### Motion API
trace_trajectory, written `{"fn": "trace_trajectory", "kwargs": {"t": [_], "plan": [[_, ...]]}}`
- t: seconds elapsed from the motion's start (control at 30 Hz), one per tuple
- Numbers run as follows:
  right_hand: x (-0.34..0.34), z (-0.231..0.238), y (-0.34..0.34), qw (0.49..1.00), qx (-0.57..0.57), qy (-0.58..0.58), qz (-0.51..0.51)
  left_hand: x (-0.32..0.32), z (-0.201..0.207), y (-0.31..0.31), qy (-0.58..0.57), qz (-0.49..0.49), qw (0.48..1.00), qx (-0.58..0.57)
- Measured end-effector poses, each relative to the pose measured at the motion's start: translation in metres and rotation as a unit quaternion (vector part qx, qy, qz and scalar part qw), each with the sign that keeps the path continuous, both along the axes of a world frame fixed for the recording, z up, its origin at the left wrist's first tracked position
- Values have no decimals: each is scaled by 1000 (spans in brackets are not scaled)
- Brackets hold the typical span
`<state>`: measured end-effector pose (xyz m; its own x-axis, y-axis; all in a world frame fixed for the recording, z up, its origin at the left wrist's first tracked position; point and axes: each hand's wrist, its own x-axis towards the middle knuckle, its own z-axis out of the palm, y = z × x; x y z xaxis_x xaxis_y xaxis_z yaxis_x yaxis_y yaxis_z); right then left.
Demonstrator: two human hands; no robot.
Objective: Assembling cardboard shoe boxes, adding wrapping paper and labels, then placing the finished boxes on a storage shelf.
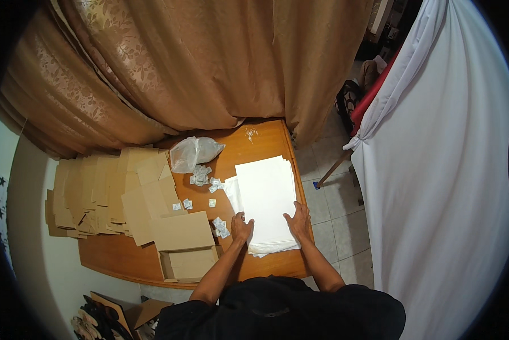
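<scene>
A stack of white paper sheets (pixel 265 198) lies on the right part of the wooden table, its layers slightly out of line. My left hand (pixel 242 228) grips its left edge, with the thumb along the top sheet. On the opposite side my right hand (pixel 298 220) holds the right edge in the same way. Fingertips of both hands are partly hidden at the edges. Beside my left hand lie several small white packets (pixel 221 228). An open cardboard box (pixel 189 265) with its lid folded back stands to the left, near the table's front edge.
Flattened cardboard pieces (pixel 98 190) cover the table's left side. A clear plastic bag (pixel 195 153) sits at the back, with more small packets (pixel 200 175) in front of it. White bits (pixel 251 134) lie near the far edge. Brown curtains (pixel 209 62) and a white cloth (pixel 435 170) hang around.
</scene>
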<state>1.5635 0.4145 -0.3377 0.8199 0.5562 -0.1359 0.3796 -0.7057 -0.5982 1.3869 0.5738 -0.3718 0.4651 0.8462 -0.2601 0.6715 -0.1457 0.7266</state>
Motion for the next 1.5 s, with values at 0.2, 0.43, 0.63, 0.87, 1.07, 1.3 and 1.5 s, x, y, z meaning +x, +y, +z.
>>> {"fn": "trace_trajectory", "kwargs": {"t": [0.2,0.43,0.63,0.87,1.07,1.3,1.5], "plan": [[11,-10,7,989,85,71,-93,3,9,6,2,27,999,-27],[12,-7,6,988,114,26,-102,1,7,3,-1,14,999,-47],[9,17,4,988,104,-106,-41,-3,11,-7,-10,4,999,-42],[12,15,5,989,118,9,-89,-5,13,-15,5,-57,998,-34],[9,29,6,971,146,-188,2,-17,-1,-19,17,-98,995,-30],[12,107,9,968,232,4,98,-9,50,7,-108,-39,993,-26],[-9,211,4,923,249,26,291,-23,137,77,-200,-25,969,142]]}}
